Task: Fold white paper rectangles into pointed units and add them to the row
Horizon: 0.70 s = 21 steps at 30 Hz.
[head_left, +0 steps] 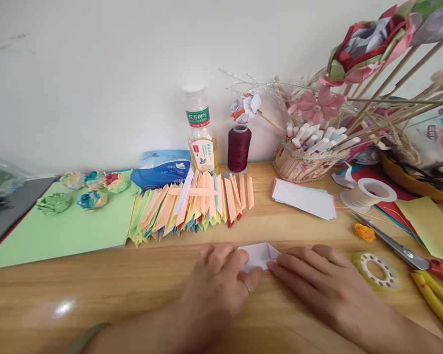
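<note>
A small piece of white paper (257, 254) lies on the wooden table in front of me, with a triangular flap folded at its right end. My left hand (225, 278) has curled fingers on the paper's left part, and the thumb presses its near edge; a ring shows on one finger. At the right corner, my right hand (317, 278) holds the fold between thumb and fingertips. Beyond the hands is a heap of folded paper strips (203, 196) in peach, yellow, blue and red. A stack of white paper slips (303, 199) sits farther right.
Scissors (402, 250), a tape roll (377, 271) and a white spool (369, 194) lie at the right. A basket of markers (302, 160), maroon thread (239, 148), a bottle (199, 132) and a tissue pack (162, 167) stand along the wall. Paper flowers rest on green paper (84, 231).
</note>
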Motion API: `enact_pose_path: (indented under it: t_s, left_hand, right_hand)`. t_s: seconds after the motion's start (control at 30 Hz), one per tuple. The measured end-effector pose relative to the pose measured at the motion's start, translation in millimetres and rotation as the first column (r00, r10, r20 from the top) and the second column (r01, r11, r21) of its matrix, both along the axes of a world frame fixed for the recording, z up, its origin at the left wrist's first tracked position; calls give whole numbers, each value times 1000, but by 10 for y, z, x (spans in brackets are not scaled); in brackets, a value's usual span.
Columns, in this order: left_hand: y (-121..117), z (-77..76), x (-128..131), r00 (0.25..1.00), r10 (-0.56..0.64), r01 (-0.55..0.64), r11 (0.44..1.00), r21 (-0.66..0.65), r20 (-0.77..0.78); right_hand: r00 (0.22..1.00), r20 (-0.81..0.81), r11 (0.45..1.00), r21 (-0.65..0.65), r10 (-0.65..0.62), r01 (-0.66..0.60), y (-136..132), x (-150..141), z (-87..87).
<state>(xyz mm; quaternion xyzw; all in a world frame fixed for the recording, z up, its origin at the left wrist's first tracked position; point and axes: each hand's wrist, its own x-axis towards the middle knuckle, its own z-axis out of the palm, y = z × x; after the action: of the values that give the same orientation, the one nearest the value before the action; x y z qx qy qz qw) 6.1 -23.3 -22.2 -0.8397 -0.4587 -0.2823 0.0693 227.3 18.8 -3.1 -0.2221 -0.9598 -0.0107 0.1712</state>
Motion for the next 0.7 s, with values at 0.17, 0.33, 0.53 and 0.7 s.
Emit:
enact_pose_path:
  t_s: [0.17, 0.33, 0.53, 0.7]
  left_hand:
    - [-49, 35, -39, 989, -75, 81, 996, 45, -125]
    - [-83, 112, -166, 974, -152, 162, 985, 51, -167]
    - [-82, 91, -258, 972, -169, 179, 983, 46, -166]
    - [-44, 92, -286, 974, -181, 187, 982, 28, -133]
  right_hand:
    - [1000, -25, 997, -70, 15, -17, 21, 17, 9]
    - [997, -56, 974, -215, 54, -65, 101, 49, 50]
    - [997, -55, 938, -339, 60, -75, 161, 59, 82]
    - [999, 2, 899, -438, 37, -32, 165, 68, 141]
